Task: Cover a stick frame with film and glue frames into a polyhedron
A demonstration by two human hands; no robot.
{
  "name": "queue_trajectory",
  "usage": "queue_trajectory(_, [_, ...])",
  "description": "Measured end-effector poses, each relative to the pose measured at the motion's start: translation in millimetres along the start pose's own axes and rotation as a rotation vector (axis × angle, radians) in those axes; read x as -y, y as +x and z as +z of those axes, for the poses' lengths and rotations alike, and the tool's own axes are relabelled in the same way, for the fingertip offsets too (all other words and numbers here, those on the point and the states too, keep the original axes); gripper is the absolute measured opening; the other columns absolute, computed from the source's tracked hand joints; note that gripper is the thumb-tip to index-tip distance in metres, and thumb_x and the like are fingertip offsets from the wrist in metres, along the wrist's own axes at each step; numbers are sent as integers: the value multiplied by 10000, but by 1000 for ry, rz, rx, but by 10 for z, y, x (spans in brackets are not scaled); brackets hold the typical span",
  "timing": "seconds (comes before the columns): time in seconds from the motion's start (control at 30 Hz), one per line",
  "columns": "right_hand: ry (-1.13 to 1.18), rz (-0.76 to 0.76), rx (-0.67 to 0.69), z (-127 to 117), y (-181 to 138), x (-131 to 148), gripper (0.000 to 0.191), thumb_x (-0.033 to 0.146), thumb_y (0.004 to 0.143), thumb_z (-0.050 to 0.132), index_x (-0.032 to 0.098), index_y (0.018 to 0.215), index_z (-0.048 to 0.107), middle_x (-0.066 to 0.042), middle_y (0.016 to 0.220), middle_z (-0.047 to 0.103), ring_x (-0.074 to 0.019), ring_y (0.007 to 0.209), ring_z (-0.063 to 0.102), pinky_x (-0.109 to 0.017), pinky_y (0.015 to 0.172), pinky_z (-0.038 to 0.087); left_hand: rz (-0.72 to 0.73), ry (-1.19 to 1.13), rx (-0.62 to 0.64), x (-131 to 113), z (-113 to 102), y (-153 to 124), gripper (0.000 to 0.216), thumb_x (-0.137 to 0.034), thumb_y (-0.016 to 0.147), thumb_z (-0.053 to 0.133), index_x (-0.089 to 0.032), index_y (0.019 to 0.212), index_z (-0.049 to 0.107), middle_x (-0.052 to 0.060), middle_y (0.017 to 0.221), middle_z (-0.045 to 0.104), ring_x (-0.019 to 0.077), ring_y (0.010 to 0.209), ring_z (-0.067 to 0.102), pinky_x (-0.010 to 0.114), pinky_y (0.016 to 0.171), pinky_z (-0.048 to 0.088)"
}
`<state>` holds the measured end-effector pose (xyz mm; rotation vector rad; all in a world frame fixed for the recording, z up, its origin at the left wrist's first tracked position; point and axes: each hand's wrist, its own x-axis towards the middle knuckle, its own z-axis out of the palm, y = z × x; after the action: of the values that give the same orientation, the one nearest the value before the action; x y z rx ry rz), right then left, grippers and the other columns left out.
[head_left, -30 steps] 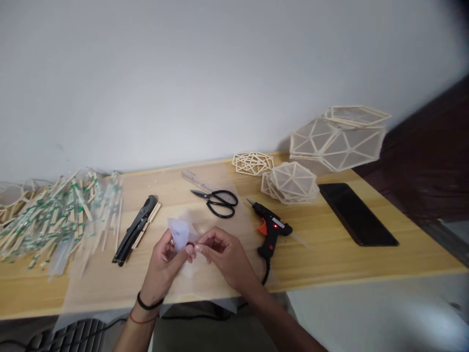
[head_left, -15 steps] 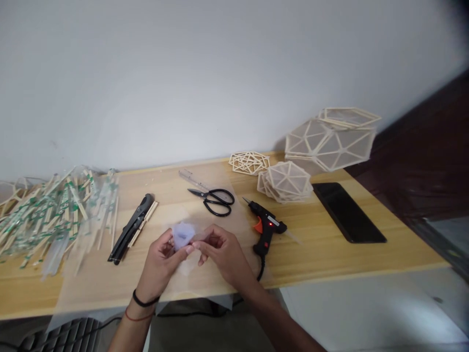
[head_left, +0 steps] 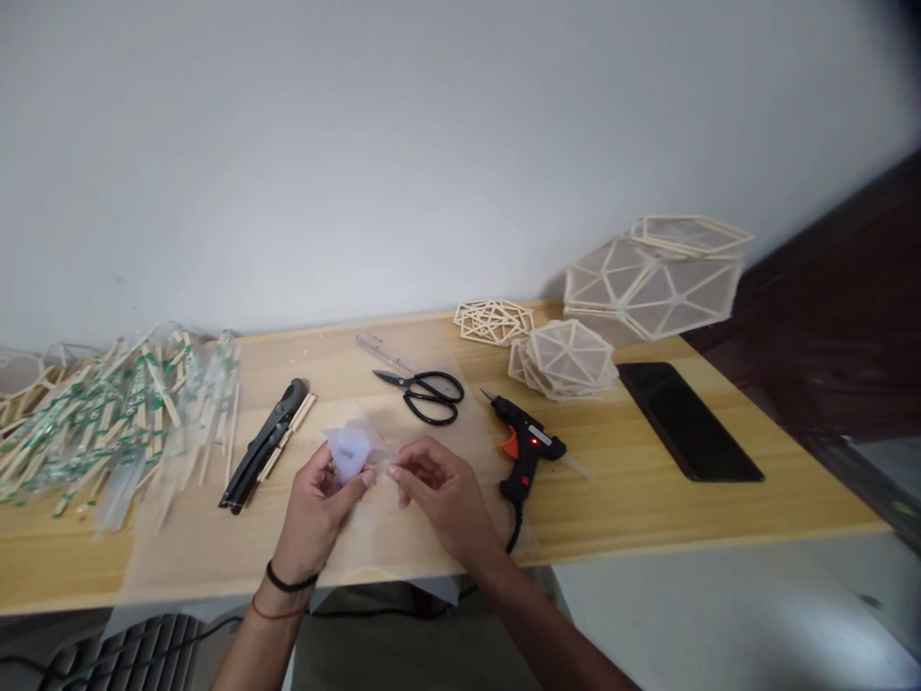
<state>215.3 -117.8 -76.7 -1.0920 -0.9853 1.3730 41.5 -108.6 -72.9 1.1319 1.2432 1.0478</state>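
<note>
My left hand (head_left: 320,504) is closed round a small stack of thin, translucent bluish-white sheets (head_left: 350,454), which stands up between the thumb and fingers. To its right, my right hand (head_left: 444,497) pinches the tip of a thin translucent sheet that reaches across from the stack. Whether this is one separate sheet I cannot tell. Both hands are above a large translucent sheet (head_left: 273,547) spread on the wooden table. Beyond them lie black-handled scissors (head_left: 430,395), and a black glue gun (head_left: 527,443) with an orange trigger and a lit red light lies right of my right hand.
Many wrapped chopsticks (head_left: 107,417) are heaped at the left, beside a black cutter (head_left: 266,446) and loose sticks (head_left: 288,437). A clear ruler (head_left: 385,353) lies behind the scissors. Stick frames (head_left: 494,321), covered panels (head_left: 568,357), larger panels (head_left: 654,278) and a black tablet (head_left: 689,422) occupy the right.
My right hand has drawn slightly away from my left, stretching the thin sheet between them. The stack in my left hand is fanned a little higher. The view has shifted slightly.
</note>
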Motion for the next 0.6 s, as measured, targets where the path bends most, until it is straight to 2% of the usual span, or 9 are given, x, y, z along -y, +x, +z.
queue_trajectory(0.13, [-247,-193,-93,9,-42,-3,99,234,857,704,224,778,645,2,802,638,-125,626,589,-231,537,503,2,22,26,-11,8,-19,351,-408,774,847,-194,1016,710,45,962,770,189,849,691,266,790,558])
queue_trajectory(0.27, [-378,-400,-54,42,-89,-14,151,113,874,632,238,792,651,-40,942,675,-171,847,670,-240,629,561,-2,-13,36,-21,15,-21,338,-371,774,854,-193,1028,721,43,957,773,191,853,696,272,810,558])
queue_trajectory(0.4, [-366,-386,27,51,-105,-43,130,150,924,679,264,905,739,-42,1030,748,-189,944,718,-272,711,610,6,-53,39,-15,10,-2,343,-333,756,856,-191,1039,724,48,965,786,198,849,705,278,801,561])
queue_trajectory(0.53, [-339,-403,71,56,-101,-21,83,206,916,760,266,946,808,-48,1019,797,-206,984,755,-344,896,616,11,-60,14,-30,9,-1,315,-283,708,861,-190,972,715,39,931,789,195,819,700,276,786,555])
queue_trajectory(0.6, [-310,-380,70,64,-101,2,84,224,909,773,271,956,825,-53,1015,805,-212,972,762,-351,884,625,4,-50,6,-41,9,-9,284,-259,689,863,-189,912,701,18,858,771,175,748,669,260,732,539])
